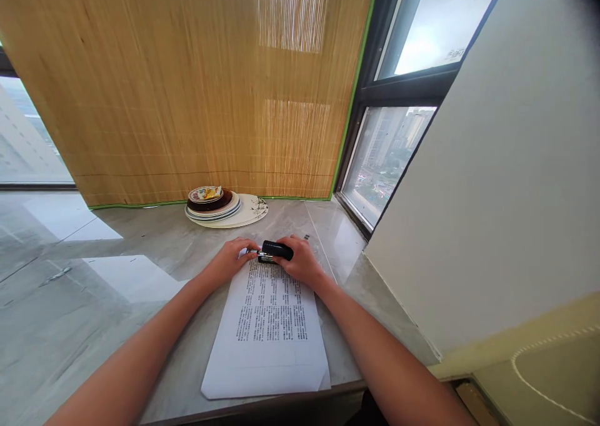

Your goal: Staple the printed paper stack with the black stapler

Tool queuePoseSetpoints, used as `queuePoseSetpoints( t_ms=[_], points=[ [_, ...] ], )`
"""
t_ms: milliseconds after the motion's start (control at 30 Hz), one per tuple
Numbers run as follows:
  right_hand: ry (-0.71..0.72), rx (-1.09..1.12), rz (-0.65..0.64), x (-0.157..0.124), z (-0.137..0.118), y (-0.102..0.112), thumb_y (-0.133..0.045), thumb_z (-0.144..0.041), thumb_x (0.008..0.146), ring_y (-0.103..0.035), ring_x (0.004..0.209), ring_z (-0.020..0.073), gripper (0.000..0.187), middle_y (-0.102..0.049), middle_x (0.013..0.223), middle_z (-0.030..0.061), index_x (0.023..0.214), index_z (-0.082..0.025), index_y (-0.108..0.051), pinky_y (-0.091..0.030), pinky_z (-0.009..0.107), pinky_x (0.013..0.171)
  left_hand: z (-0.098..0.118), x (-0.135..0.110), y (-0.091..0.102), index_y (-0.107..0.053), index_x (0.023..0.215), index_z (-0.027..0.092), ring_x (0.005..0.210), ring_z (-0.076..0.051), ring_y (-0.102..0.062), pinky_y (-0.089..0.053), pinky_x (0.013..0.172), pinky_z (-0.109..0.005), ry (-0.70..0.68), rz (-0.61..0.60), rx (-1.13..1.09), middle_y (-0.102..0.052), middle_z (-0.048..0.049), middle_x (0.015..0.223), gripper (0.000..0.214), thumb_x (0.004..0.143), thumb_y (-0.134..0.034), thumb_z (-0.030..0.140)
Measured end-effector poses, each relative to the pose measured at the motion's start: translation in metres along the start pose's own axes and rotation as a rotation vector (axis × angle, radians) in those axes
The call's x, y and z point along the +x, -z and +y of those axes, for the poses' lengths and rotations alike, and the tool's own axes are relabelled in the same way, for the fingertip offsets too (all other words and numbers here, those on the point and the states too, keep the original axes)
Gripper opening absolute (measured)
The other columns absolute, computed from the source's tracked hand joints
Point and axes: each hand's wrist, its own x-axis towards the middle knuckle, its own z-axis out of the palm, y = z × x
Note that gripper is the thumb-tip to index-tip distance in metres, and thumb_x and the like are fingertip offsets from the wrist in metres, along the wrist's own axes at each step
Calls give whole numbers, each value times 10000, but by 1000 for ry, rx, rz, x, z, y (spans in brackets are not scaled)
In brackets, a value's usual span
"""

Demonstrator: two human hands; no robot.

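- Stapler (pixel 277 249), centre: black, with a silvery strip.
- Paper (pixel 262 366), lower centre: white, printed with rows of black characters.
- Blind (pixel 187 89), upper left to centre: golden tan, finely striped vertically, with green edging (pixel 349 117).
- Oval plate (pixel 260 208), mid-frame: cream, dark branch pattern.
- Round plate (pixel 228 199), just left: dark brown.
- Counter (pixel 28 326), lower left: grey, marbled.
- Window frame (pixel 407 92), upper right: near-black.
- Wall (pixel 515 151), right: off-white, yellowish at lower right.

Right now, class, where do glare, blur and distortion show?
In the head view, reflected light glares on the grey countertop, the upper right window pane is nearly white, print on the paper is too soft to read, and the white wall leans, likely lens stretch.
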Motion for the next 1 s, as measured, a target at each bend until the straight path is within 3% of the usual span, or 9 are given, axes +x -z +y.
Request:
queuePoseSetpoints(
  t_ms=[400,1000],
  points=[
    [-3,28,12,0,3,1,-834,-231,774,-639,849,197,297,-684,913,19,1049,-239,-723,-461,313,825,5,-1,7,-795,996,262,959,-238,-695,-509,885,-357,56,27,-5,-786,-32,1029,237,866,-696,434],
    [-28,44,33,1,9,11,-841,-237,771,-650,826,193,279,-693,901,15,1033,-244,-743,-465,329,834,0,-3,19,-790,966,252,941,-240,-705,-515,887,-365,53,59,5,-791,-37,1001,232,885,-671,434]
  ],
)
